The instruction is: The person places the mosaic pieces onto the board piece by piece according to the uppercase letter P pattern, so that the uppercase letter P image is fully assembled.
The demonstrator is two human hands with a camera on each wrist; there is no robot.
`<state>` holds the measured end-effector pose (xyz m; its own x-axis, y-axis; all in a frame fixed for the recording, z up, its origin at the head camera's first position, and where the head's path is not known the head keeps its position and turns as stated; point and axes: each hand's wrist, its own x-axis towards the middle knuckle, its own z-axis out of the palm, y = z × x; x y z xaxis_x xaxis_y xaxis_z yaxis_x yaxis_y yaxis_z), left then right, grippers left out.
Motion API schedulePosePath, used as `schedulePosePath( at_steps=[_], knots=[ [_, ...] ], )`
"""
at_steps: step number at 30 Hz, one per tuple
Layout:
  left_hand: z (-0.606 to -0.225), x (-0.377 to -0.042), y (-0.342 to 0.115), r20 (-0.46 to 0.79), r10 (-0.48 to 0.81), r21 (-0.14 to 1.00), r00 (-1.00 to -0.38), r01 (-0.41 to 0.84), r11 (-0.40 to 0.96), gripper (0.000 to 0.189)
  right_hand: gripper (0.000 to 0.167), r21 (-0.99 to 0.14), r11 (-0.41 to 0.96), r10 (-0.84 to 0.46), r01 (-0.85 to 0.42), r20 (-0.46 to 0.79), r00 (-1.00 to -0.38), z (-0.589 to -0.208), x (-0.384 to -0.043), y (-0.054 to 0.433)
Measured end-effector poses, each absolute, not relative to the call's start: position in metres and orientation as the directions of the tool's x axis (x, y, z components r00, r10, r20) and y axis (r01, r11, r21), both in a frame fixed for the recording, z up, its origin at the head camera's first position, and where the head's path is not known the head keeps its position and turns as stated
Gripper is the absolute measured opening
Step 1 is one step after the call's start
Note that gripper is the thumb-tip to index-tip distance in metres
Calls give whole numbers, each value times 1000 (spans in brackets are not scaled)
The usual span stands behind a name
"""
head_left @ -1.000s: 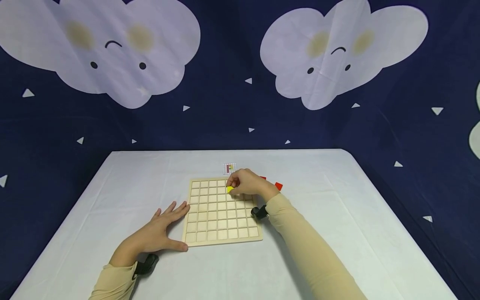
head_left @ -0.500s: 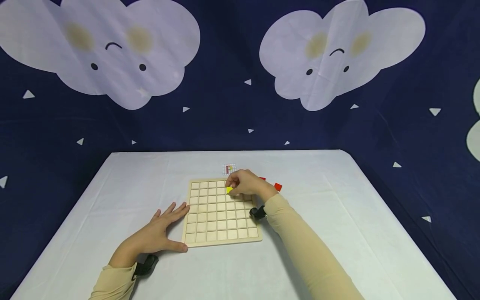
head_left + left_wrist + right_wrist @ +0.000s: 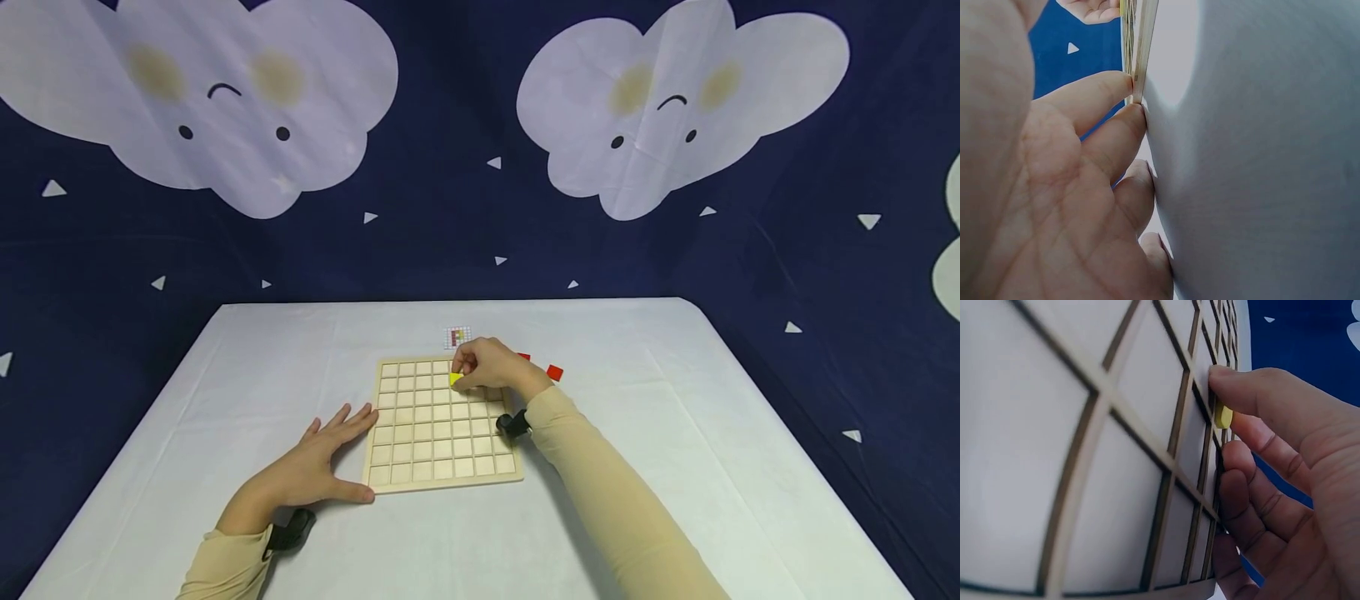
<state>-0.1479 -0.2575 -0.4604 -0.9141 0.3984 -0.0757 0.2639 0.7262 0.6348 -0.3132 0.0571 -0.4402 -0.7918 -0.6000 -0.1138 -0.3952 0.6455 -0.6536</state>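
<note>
White table (image 3: pixel 660 400) carrying a wooden board (image 3: pixel 424 428)
A card (image 3: pixel 457 337) is lying at the board's twelve o'clock, red tiles (image 3: pixel 555 372) near two.

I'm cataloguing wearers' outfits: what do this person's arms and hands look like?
The plain beige fabric left sleeve and matching right sleeve end near the wrists. Small black left wrist device and right wrist device sit there; left hand and right hand are gloveless.

Compared with one second earlier, the yellow tile (image 3: pixel 455 379) sits slightly farther left in the head view; camera framing shifts marginally.
</note>
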Motion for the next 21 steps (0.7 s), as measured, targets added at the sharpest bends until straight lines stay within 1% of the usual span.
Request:
schedulePosePath(
  at_steps=[10, 21],
  knots=[
    [-459, -147, -256, -75, 398, 639, -914, 262, 724, 121, 18, -658, 644, -599, -391, -115, -792, -442, -314, 56],
    [-459, -146, -256, -60, 397, 640, -916, 269, 720, 120, 20, -645, 633, -628, -428, -104, -771, -441, -312, 56]
  ],
)
